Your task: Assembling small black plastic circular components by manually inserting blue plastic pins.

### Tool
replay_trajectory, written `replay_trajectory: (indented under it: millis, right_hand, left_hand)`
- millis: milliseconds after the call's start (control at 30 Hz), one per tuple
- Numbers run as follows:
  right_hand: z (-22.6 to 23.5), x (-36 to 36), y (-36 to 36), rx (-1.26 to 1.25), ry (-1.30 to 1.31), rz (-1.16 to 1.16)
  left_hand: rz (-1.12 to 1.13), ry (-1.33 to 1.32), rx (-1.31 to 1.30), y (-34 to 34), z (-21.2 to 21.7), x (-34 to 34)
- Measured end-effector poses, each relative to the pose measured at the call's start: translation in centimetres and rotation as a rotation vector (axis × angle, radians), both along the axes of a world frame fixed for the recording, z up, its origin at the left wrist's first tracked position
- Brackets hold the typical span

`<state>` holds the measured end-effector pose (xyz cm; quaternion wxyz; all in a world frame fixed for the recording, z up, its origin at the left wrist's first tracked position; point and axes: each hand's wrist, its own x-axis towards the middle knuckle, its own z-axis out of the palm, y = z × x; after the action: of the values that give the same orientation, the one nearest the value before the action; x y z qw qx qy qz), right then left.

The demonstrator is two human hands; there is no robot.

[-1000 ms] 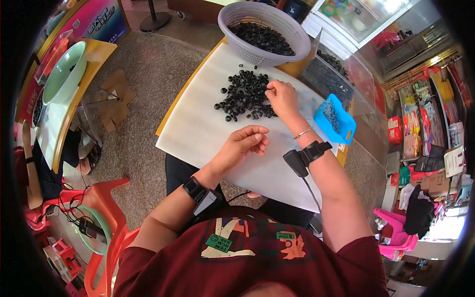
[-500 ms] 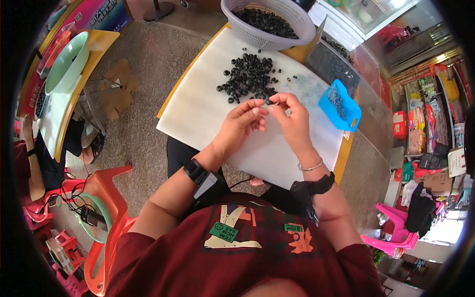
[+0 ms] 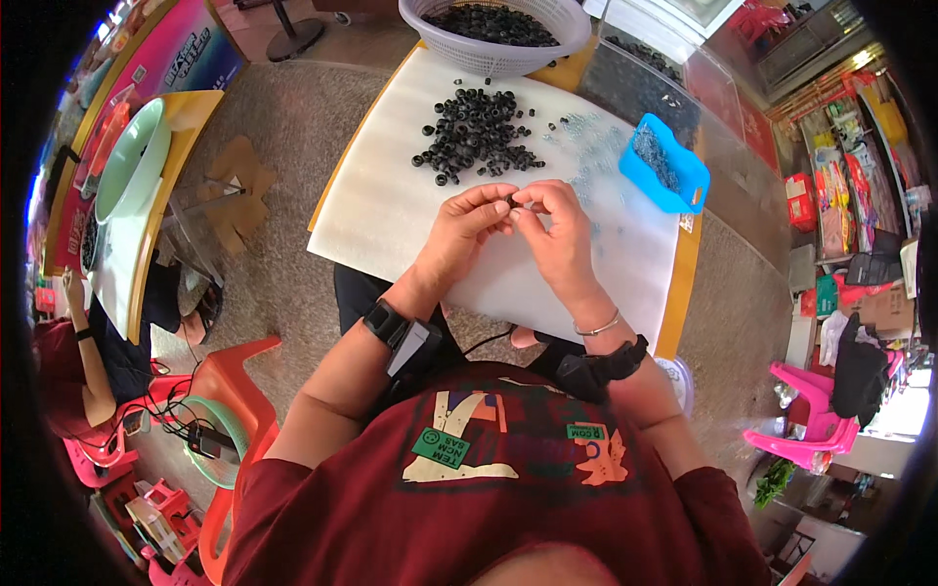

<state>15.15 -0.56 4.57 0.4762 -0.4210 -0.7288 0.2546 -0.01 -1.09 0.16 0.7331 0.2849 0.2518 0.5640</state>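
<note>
Shirt: dark red (image 3: 547, 498), printed patches on the front, nearest the eye, well this side of the pile.
Wrists: black strap (image 3: 386, 322) on the left; another strap (image 3: 606, 367) plus a thin bracelet (image 3: 599, 325) on the right.
Left hand (image 3: 461, 225): just this side of the pile, thumb and forefinger pinching a small black piece (image 3: 512, 201).
Right hand (image 3: 559, 230): beside the left, fingertips meeting it at that same piece; thumb and forefinger closed on it.
Black piece: between the two sets of fingertips, near the pile's closest edge; mostly covered, finer detail can't be told.
White sheet (image 3: 366, 210): under the pile, spread on a yellow-edged table (image 3: 670, 337).
Pile (image 3: 476, 130): small round black pieces, heaped loosely, a few strays around it.
Clear bits (image 3: 589, 146): scattered right of the pile.
Blue tray (image 3: 681, 193): farther right of the pile, more bits inside.
Basket (image 3: 489, 61): pale purple, beyond the pile, filled with black pieces.
Green bowl (image 3: 134, 166): well left of the pile, on another table.
</note>
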Motion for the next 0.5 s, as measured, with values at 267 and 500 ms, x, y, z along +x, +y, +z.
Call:
replay_trajectory:
  millis: [267, 500]
  right_hand:
    - [-0.22, 0.60, -0.77, -0.093, 0.091, -0.015]
    - [-0.66, 0.67, -0.72, 0.013, -0.009, -0.046]
  left_hand:
    - [-0.031, -0.032, -0.014, -0.04, 0.11, 0.11]
    - [-0.052, 0.046, -0.022, -0.19, 0.50, -0.11]
